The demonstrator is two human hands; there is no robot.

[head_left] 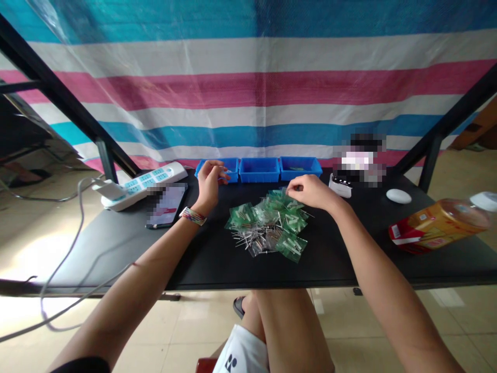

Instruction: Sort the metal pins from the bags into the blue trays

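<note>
My left hand (209, 184), a woven bracelet at its wrist, is over the front of the left blue bin (233, 177). Its fingers are curled together; a small pale, clear thing shows by the fingertips, too small to name. At the upper right edge of a pile, my right hand (308, 190) pinches what looks like a small green plastic bag (294, 203), its edge partly hidden by the fingers. The pile holds several green bags (292, 245) with thin metal pieces inside, and loose metal pins (252, 237) among clear bags.
A middle blue bin (259, 177) and a right blue bin (301, 176) continue the row. Left are a power strip (149, 181) with cables and a phone (167, 204). Right are an open earbud case (340, 186), a white oval object (398, 196) and a lying drink bottle (438, 223).
</note>
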